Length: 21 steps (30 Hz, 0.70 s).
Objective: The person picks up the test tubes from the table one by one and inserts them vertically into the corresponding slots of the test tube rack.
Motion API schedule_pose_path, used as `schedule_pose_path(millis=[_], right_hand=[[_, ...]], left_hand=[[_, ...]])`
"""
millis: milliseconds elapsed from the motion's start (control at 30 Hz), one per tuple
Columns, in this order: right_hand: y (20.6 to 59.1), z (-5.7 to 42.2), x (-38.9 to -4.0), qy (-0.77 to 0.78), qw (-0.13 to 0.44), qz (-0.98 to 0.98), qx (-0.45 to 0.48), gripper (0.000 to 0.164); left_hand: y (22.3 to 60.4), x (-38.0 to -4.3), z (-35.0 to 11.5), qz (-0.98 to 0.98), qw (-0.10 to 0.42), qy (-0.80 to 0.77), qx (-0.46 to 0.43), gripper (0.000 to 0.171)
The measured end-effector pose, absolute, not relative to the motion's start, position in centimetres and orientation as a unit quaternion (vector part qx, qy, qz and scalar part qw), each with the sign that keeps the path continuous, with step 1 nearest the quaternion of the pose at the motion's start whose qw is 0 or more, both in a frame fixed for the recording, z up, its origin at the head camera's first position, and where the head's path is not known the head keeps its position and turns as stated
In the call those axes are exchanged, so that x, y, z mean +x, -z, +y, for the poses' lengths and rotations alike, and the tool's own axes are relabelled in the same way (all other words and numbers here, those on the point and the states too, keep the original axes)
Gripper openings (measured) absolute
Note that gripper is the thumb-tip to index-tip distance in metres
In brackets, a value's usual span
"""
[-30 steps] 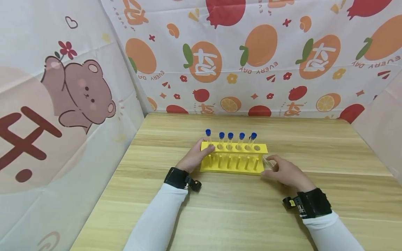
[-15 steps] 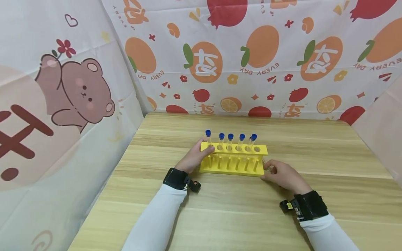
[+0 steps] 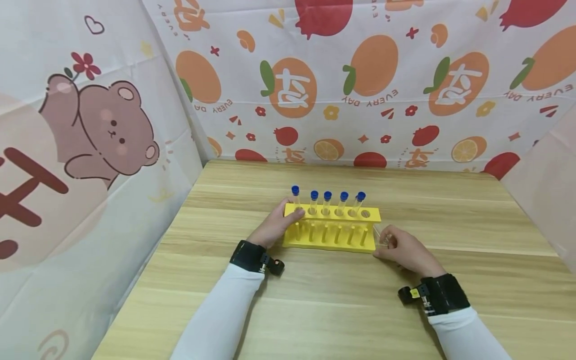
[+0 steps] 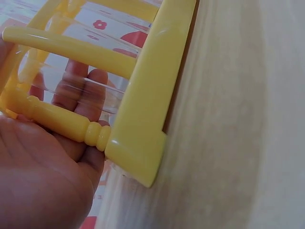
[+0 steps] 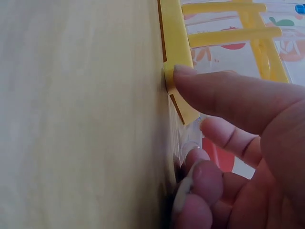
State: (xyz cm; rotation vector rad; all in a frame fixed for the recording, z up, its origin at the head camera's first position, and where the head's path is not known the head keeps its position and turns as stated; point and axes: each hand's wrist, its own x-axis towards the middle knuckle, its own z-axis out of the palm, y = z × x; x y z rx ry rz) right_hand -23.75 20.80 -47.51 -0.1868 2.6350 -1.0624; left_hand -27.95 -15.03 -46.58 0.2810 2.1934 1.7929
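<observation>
A yellow test tube rack (image 3: 330, 246) stands on the table with several blue-capped clear test tubes (image 3: 327, 200) in its upper holes. The rightmost hole holds no blue-capped tube. My left hand (image 3: 274, 226) grips the rack's left end, thumb on the top shelf and fingers behind the end post. At the other end, my right hand (image 3: 405, 250) has its thumb against the base corner and its other fingers curled behind that end. Close to those fingers lies a clear tube-like piece (image 5: 193, 143), partly hidden by the rack and fingers.
The wood-grain table (image 3: 315, 310) reaches back to a fruit-printed cloth (image 3: 333, 80). Another hanging cloth with a bear print (image 3: 117, 130) borders the left side. Both wrists carry black straps with small cameras.
My right hand has moved slightly left and closer to the rack's end, its fingers drawing in around the base corner. My left hand keeps its grip. The head view has shifted slightly.
</observation>
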Motion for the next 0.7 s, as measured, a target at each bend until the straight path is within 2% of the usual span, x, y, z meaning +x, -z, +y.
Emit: schedule_pose_path(millis=[233,500,700], right_hand=[[47.9,21.2,-24.1,0.382,0.153,0.909,-0.061,0.068],[48.2,21.7,-24.4,0.412,0.166,0.894,-0.051,0.061],[48.1,21.9,-24.4,0.429,0.175,0.885,-0.037,0.065]], left_hand=[[46.5,-28.0,-15.1,0.767,0.149,-0.616,0.098,0.050],[46.6,-28.1,-15.1,0.768,0.143,-0.616,0.101,0.047],[46.7,-28.0,-15.0,0.773,0.146,-0.610,0.097,0.050]])
